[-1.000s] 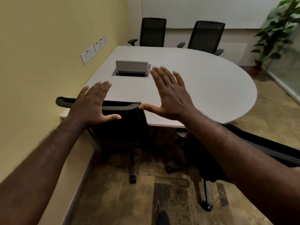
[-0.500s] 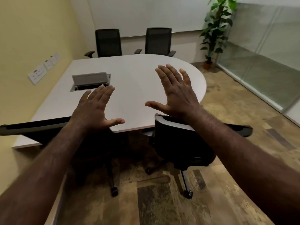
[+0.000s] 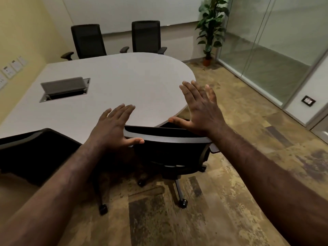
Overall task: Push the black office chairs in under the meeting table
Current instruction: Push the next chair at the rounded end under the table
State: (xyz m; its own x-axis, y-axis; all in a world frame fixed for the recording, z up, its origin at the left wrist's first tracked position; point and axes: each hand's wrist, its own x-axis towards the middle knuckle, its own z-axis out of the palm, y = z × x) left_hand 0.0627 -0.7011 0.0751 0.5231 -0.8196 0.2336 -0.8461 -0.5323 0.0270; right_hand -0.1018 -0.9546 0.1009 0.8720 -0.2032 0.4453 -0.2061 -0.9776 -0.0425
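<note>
Both hands are flat with fingers straight and spread, holding nothing. The left hand is over the left end of the top rail of a black office chair, its thumb lying along the rail's pale edge; whether the palm presses the rail cannot be told. The right hand is over the right end of the same rail, thumb pointing inward above the backrest, fingers reaching out over the rim of the worktop.

This chair stands at the near, curved edge of the grey meeting worktop, its backrest top just at the rim and its seat partly beneath; its base and castors show on the floor below. A second black chair is to the left, its backrest against the worktop's near edge, under the left forearm. Two more black chairs stand at the far side, the far left chair and the far right chair, both close in to the worktop.

A cable box with its lid raised is set into the worktop towards the left. Wall sockets line the yellow wall on the left. A potted plant stands in the far corner beside a glass partition on the right, and a whiteboard spans the far wall.
</note>
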